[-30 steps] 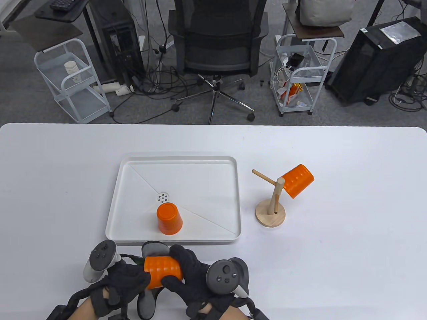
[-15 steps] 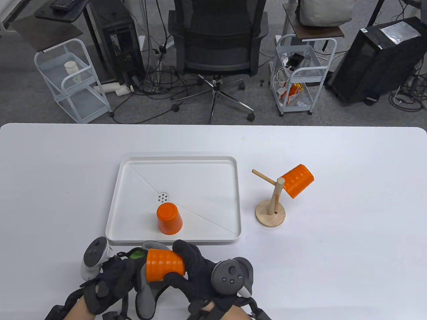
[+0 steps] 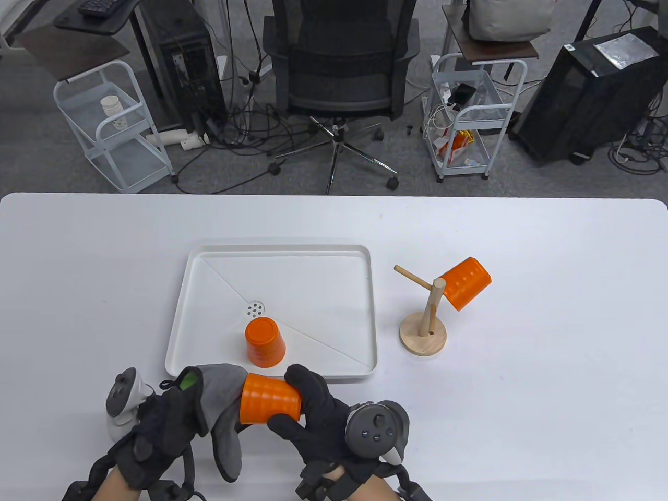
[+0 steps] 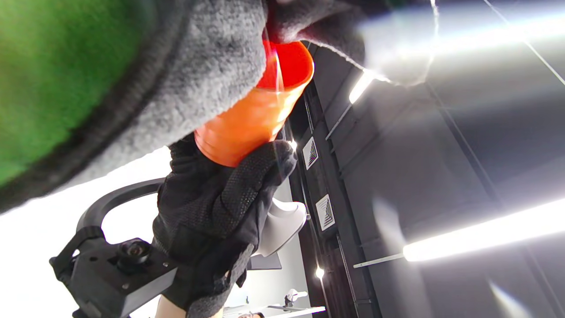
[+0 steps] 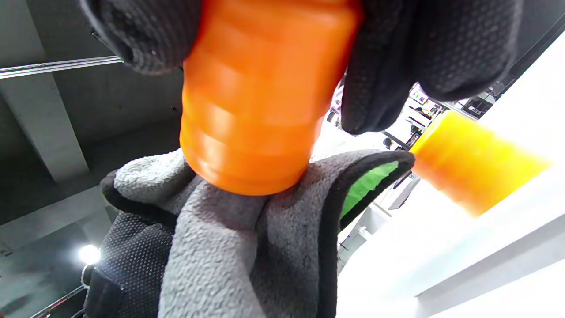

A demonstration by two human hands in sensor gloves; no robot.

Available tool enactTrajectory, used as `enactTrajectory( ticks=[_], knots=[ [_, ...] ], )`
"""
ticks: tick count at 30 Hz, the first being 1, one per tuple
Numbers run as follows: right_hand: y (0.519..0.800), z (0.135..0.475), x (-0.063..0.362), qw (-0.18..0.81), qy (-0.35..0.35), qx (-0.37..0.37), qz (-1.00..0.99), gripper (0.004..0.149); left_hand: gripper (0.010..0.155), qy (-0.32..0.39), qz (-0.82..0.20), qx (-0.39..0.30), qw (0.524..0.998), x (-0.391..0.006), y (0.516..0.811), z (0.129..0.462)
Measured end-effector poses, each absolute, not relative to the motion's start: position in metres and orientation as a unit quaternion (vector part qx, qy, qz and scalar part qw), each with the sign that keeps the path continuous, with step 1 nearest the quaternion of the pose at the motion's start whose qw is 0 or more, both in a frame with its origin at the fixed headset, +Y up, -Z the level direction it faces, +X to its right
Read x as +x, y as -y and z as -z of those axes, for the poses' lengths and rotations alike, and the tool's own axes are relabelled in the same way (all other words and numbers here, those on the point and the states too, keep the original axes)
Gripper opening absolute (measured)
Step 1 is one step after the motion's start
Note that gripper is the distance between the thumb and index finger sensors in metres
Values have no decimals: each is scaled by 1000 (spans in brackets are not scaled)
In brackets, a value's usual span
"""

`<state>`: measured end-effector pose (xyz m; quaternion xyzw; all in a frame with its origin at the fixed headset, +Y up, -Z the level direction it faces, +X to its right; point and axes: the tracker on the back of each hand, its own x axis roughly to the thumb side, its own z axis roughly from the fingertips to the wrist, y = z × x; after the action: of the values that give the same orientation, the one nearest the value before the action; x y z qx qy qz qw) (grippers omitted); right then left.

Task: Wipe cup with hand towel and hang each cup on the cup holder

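Close to the near edge of the table point(image 3: 522, 417), just in front of the white tray point(image 3: 177, 334), the right hand point(image 3: 318, 417) has its fingers and thumb curled round an orange cup point(image 3: 270, 399) lying on its side, closed end toward the palm. The cup's open mouth faces the left hand point(image 3: 162, 428), which has a grey towel point(image 3: 224, 412) with a green patch bunched in its fingers. From the left wrist view the towel point(image 4: 212, 66) is pushed into the cup's mouth point(image 4: 287, 66); from the right wrist view the cloth point(image 5: 247, 234) wraps up against the rim of the cup point(image 5: 260, 101), with the right hand's fingers point(image 5: 410, 57) clamped on the ribbed wall.

Inside the tray a second orange cup point(image 3: 265, 342) stands upside down, near the tray's front rim and just in front of the small drain point(image 3: 254, 310) at its middle.

To the right of the tray, a little apart from it, stands the wooden cup holder point(image 3: 424, 334) on its round base. A third orange cup point(image 3: 463, 283) hangs tilted on the peg pointing away from the tray; the peg point(image 3: 412, 276) pointing toward the tray is bare.

Beyond the tray's far side, past the table's back edge, are an office chair point(image 3: 339, 68) and two white carts point(image 3: 112, 125).
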<state>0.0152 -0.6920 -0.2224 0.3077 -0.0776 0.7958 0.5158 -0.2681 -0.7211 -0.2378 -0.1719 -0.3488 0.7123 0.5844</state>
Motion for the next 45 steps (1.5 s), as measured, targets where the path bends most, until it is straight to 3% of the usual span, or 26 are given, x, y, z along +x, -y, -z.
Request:
enactTrajectory(
  ticks=[6,13,27,37,45],
  knots=[
    [693,221,13,517,68,317,-792,81,83,356,-698,-171,597,-265,721,237],
    [695,219,9,511,60,323,-794,81,70,355,-653,-180,645,-256,718,232],
    [705,221,2,513,18,307,-802,80,78,363,-534,-179,742,-240,718,226],
    [716,229,6,564,-63,250,-785,80,83,406,-406,-125,809,-231,712,218],
    [724,233,10,591,-119,213,-769,81,83,437,-332,-83,832,-225,708,211]
  ],
)
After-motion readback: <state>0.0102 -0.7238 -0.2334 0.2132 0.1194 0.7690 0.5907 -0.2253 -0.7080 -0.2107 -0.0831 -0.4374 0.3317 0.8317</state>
